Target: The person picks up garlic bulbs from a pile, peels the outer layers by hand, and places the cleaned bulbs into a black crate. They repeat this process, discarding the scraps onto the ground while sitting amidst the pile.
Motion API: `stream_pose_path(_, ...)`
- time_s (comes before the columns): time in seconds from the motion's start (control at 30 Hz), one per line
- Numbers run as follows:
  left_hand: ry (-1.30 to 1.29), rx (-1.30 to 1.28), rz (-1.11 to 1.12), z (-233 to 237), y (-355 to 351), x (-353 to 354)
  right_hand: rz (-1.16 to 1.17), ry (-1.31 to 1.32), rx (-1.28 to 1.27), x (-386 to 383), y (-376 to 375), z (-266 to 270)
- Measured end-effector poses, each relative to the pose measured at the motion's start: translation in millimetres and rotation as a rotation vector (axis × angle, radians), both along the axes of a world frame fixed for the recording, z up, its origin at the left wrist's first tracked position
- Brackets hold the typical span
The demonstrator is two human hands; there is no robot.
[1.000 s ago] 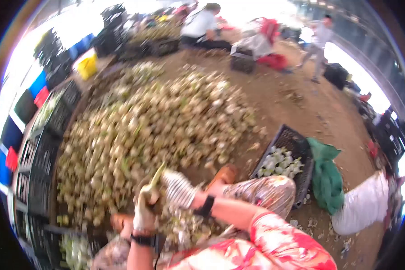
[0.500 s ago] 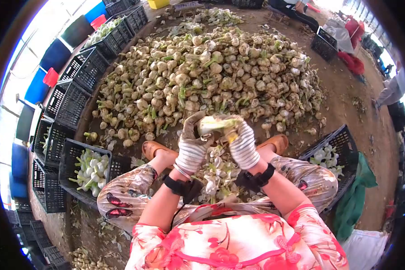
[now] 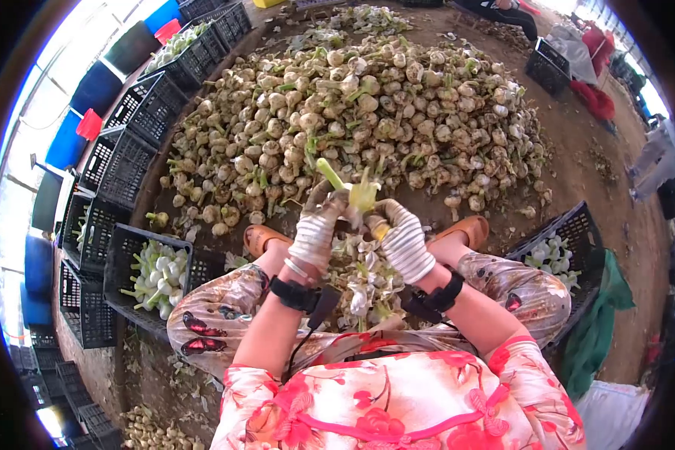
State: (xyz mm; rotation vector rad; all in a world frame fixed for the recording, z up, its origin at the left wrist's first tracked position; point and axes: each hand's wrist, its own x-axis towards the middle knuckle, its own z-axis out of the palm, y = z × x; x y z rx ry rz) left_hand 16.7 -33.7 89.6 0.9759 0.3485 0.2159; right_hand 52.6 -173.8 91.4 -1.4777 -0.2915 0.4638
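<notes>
My left hand (image 3: pixel 319 229), in a soiled striped glove, is closed round a garlic bulb whose pale green stem (image 3: pixel 330 174) sticks up and to the left. The bulb itself is mostly hidden by the fingers. My right hand (image 3: pixel 400 236), gloved the same way, pinches a yellowish strip of garlic skin (image 3: pixel 364 193) close beside the stem. Both hands are almost together above a heap of loose peelings (image 3: pixel 364 281) between my legs. Just beyond them lies a big pile of unpeeled garlic (image 3: pixel 367 112).
To the left, a black crate (image 3: pixel 120 281) holds peeled garlic (image 3: pixel 160 277); another crate (image 3: pixel 577 240) with garlic stands at the right. More black crates (image 3: pixel 127 169) line the left side. A green cloth (image 3: pixel 596 322) hangs by the right crate. Other people (image 3: pixel 502 9) are at the far right.
The garlic has turned from lying sideways between both hands to stem-up in my left hand. Its outer skin is now pulled away from the stem, and my right hand has dropped slightly.
</notes>
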Motion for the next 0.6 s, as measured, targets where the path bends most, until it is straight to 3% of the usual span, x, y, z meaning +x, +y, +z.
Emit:
stream_pose_path(0.03, 0.070, 0.013, 0.008, -6.4, 4.0, 0.0, -0.006, -0.255, -0.088, -7.0, 4.2, 0.6)
stream_pose_path(0.07, 0.140, 0.024, 0.016, -7.1, 7.2, -0.7, 0.008, -0.328, -0.060, -9.6, 7.5, -2.7)
stream_pose_path(0.17, 0.311, -0.100, 0.055, -1.1, 14.4, -2.9, -0.026, -0.168, -0.010, 12.5, 1.6, -8.7)
stream_pose_path(0.27, 0.018, -0.241, -0.009, 14.6, 9.5, -12.1, -0.170, 0.070, 0.008, 53.0, -6.0, -11.2)
stream_pose_path(0.33, -0.178, -0.322, -0.079, 13.1, 7.8, -13.2, -0.230, -0.624, -0.457, 76.0, -13.3, -43.8)
stream_pose_path(0.37, -0.194, -0.345, -0.068, 13.2, 8.3, -14.4, -0.048, -0.800, -0.722, 81.7, -20.9, -62.2)
stream_pose_path(0.4, -0.212, -0.366, -0.054, 14.3, 10.8, -14.4, 0.271, -0.749, -1.069, 81.9, -26.7, -86.8)
stream_pose_path(0.43, -0.221, -0.455, -0.088, 15.1, 17.0, -11.7, 0.695, -0.821, -1.149, 72.0, -39.0, -88.5)
stream_pose_path(0.47, -0.229, -0.543, -0.117, 14.5, 24.9, -9.8, 0.825, -0.766, -0.936, 63.8, -51.0, -96.6)
stream_pose_path(0.53, -0.245, -0.622, -0.119, 8.2, 32.8, -11.5, 0.723, -0.654, -0.819, 48.2, -50.5, -79.1)
stream_pose_path(0.6, -0.257, -0.598, -0.090, 0.2, 31.1, -9.9, 0.539, -0.284, -0.704, 44.5, -38.9, -39.8)
